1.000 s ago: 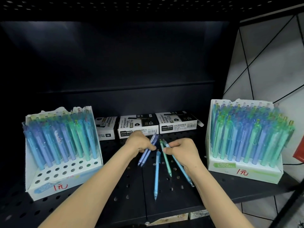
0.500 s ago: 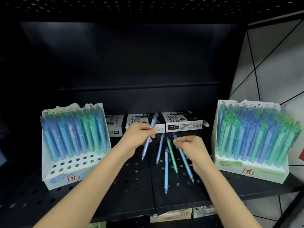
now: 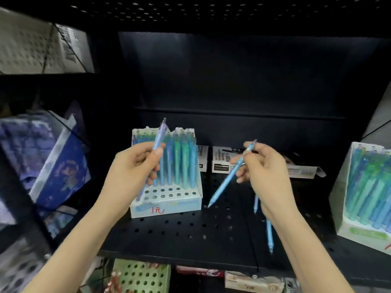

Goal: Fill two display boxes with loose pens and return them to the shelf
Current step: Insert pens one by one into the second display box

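The left hand [image 3: 135, 166] is closed on a lilac pen [image 3: 157, 140], held almost upright between thumb and fingers, just in front of the left box [image 3: 165, 206]. The right hand [image 3: 264, 166] pinches a light blue pen [image 3: 228, 180] near its top, tip slanting down toward the shelf [image 3: 179, 235]. Both grips are tight on one pen each. The left box stands on the shelf with its back rows full, but the two front rows of holes look mostly empty, so I judge this box far from done. The right box [image 3: 364, 233] at the edge looks nearly full. At least two loose pens [image 3: 269, 233] lie on the shelf under the right wrist. Much filling is left, I think.
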A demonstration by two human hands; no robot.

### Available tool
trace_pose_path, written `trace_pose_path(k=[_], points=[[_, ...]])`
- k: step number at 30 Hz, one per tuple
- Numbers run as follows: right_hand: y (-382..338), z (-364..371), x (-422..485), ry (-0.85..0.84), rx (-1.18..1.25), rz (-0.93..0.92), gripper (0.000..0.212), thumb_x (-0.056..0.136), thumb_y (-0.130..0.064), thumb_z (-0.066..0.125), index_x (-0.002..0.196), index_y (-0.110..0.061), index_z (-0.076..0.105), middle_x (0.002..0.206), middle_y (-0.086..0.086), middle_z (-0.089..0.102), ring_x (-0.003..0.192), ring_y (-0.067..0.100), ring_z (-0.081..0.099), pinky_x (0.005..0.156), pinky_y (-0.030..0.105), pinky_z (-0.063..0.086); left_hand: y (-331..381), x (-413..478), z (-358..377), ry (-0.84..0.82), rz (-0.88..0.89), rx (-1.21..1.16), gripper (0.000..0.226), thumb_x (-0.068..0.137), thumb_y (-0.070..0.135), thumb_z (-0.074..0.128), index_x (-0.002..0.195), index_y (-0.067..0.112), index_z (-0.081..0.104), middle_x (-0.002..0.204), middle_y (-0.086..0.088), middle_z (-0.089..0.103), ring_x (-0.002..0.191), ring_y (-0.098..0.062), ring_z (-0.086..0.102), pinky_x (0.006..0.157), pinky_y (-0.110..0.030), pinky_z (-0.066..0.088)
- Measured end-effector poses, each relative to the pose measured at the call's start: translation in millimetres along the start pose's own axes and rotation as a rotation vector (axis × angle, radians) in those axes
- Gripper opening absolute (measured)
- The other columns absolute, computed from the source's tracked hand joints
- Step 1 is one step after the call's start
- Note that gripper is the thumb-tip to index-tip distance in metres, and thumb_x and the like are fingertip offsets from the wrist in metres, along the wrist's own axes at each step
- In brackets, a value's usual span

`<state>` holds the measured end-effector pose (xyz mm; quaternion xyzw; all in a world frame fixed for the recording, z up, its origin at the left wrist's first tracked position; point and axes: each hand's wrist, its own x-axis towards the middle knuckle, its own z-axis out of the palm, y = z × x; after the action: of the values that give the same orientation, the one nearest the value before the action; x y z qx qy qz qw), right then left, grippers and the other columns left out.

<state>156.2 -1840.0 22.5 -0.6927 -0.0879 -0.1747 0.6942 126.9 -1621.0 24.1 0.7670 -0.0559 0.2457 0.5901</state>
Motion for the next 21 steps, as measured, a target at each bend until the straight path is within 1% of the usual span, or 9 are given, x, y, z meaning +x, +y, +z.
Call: trace_pose_path(k=[4, 8, 11, 13, 14, 17, 18, 20, 21], points=[[-1, 37, -5, -0.055, -0.127, -0.183, 0.025, 0.095, -0.007, 0.042, 0.114, -0.022, 0.04, 0.079, 0.0, 0.068, 0.059, 0.005, 0.058, 0.061, 0.029, 0.054, -21, -3, -22, 0.048, 0.039, 0.043, 0.016, 0.092, 0.028, 0.052, 0.101, 0.027, 0.065, 0.056, 0.01, 0.051, 0.054, -0.004, 0.047, 0.054, -0.016, 0.041], [3, 61, -6, -0.106, -0.245, -0.301, 0.027, 0.095, -0.012, 0.043, 0.117, -0.024, 0.035, 0.081, 0.003, 0.066, 0.065, 0.022, 0.059, 0.066, 0.048, 0.053, -35, -6, -33, 0.048, 0.053, 0.056, 0.022, 0.09, 0.033, 0.052, 0.106, 0.022, 0.062, 0.061, 0.004, 0.054, 0.057, -0.007, 0.05, 0.059, -0.022, 0.043], [4, 72, -9, -0.133, -0.323, -0.361, 0.026, 0.095, -0.014, 0.043, 0.116, -0.026, 0.035, 0.081, 0.011, 0.065, 0.07, 0.03, 0.061, 0.065, 0.053, 0.051, -40, -5, -36, 0.063, 0.054, 0.069, 0.014, 0.091, 0.028, 0.054, 0.102, 0.019, 0.055, 0.062, 0.0, 0.058, 0.055, -0.004, 0.053, 0.056, -0.017, 0.044], [4, 76, -9, -0.152, -0.363, -0.367, 0.025, 0.095, -0.014, 0.044, 0.114, -0.027, 0.035, 0.081, 0.013, 0.065, 0.067, 0.025, 0.059, 0.065, 0.049, 0.05, -43, -4, -38, 0.055, 0.051, 0.054, 0.014, 0.091, 0.028, 0.054, 0.099, 0.017, 0.053, 0.061, -0.001, 0.058, 0.054, -0.004, 0.053, 0.055, -0.015, 0.043], [4, 77, -9, -0.159, -0.39, -0.369, 0.024, 0.095, -0.014, 0.045, 0.114, -0.025, 0.037, 0.081, 0.012, 0.065, 0.065, 0.019, 0.056, 0.064, 0.044, 0.05, -44, -4, -38, 0.045, 0.053, 0.05, 0.014, 0.091, 0.028, 0.054, 0.098, 0.017, 0.053, 0.062, -0.003, 0.058, 0.055, -0.005, 0.053, 0.056, -0.017, 0.043], [8, 80, -6, -0.155, -0.502, -0.405, 0.022, 0.094, -0.016, 0.05, 0.115, -0.018, 0.047, 0.08, -0.008, 0.059, 0.065, 0.006, 0.052, 0.059, 0.023, 0.045, -47, -3, -40, 0.02, 0.069, 0.051, 0.011, 0.091, 0.029, 0.055, 0.096, 0.019, 0.054, 0.063, -0.007, 0.057, 0.056, -0.007, 0.053, 0.061, -0.021, 0.044], [9, 81, -5, -0.13, -0.553, -0.429, 0.021, 0.094, -0.019, 0.051, 0.114, -0.018, 0.051, 0.082, -0.012, 0.057, 0.066, 0.003, 0.051, 0.061, 0.021, 0.043, -47, -3, -40, 0.02, 0.076, 0.052, 0.011, 0.09, 0.03, 0.055, 0.095, 0.02, 0.054, 0.064, -0.008, 0.057, 0.057, -0.007, 0.053, 0.061, -0.02, 0.044], [8, 84, -1, -0.021, -0.701, -0.537, 0.019, 0.092, -0.025, 0.054, 0.108, -0.018, 0.06, 0.091, -0.01, 0.057, 0.073, 0.004, 0.051, 0.064, 0.024, 0.042, -47, -1, -40, 0.025, 0.086, 0.053, 0.012, 0.087, 0.032, 0.057, 0.093, 0.022, 0.057, 0.067, -0.006, 0.059, 0.06, -0.009, 0.055, 0.063, -0.021, 0.046], [6, 85, 2, 0.04, -0.778, -0.592, 0.018, 0.09, -0.028, 0.056, 0.103, -0.018, 0.063, 0.095, -0.006, 0.057, 0.078, 0.009, 0.051, 0.065, 0.026, 0.041, -48, 0, -41, 0.027, 0.085, 0.048, 0.012, 0.087, 0.031, 0.058, 0.093, 0.022, 0.058, 0.07, -0.005, 0.06, 0.063, -0.012, 0.056, 0.066, -0.024, 0.048]])
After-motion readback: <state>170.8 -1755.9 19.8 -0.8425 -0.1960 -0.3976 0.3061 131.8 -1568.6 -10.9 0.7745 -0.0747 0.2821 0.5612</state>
